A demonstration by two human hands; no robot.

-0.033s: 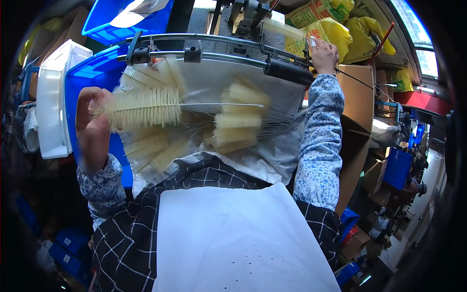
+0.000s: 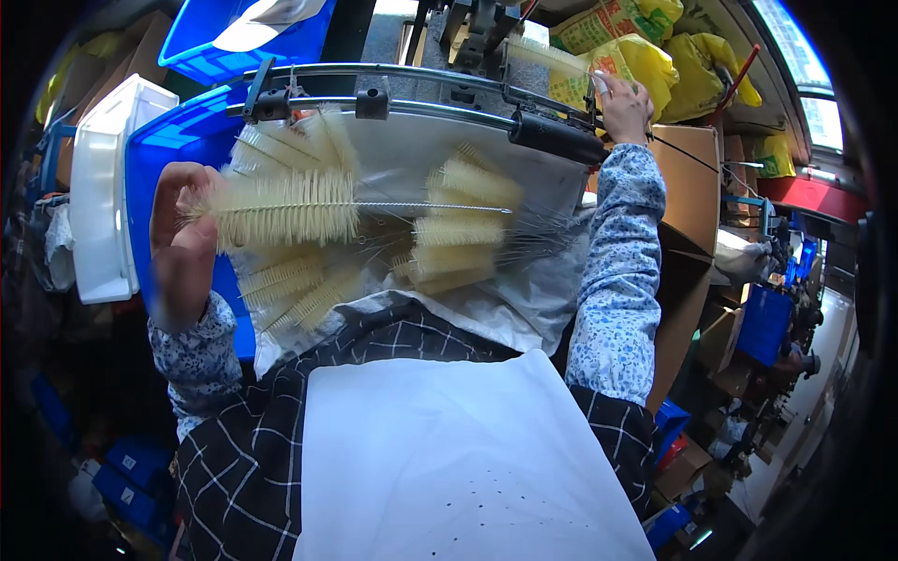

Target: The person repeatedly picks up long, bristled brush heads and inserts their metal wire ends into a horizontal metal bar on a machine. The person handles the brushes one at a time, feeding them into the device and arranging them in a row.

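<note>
Worker in blue-flecked sleeves (image 2: 617,271) handles a cream bristle brush (image 2: 288,210) on the near side of a twin-rail metal frame (image 2: 421,110). L hand (image 2: 182,252), nr the frame's L end, pinches the brush's bristly tip btwn thumb & fingers; its bare twisted-wire stem (image 2: 421,204) points R, above the piles. R hand (image 2: 625,107) is curled at the frame's R end, fingertips nr a 2nd brush (image 2: 547,58) lying beyond the rails; can't tell if it grips anything. More brushes lie on white sheeting (image 2: 398,154) nearside of the frame, in a L pile (image 2: 299,290) & a R pile (image 2: 458,238). Blue bin (image 2: 137,201) & white tub (image 2: 103,187) stand L of the frame; yellow bags (image 2: 645,75) sit beyond its R end, w/ a cardboard box (image 2: 687,192) just R.
</note>
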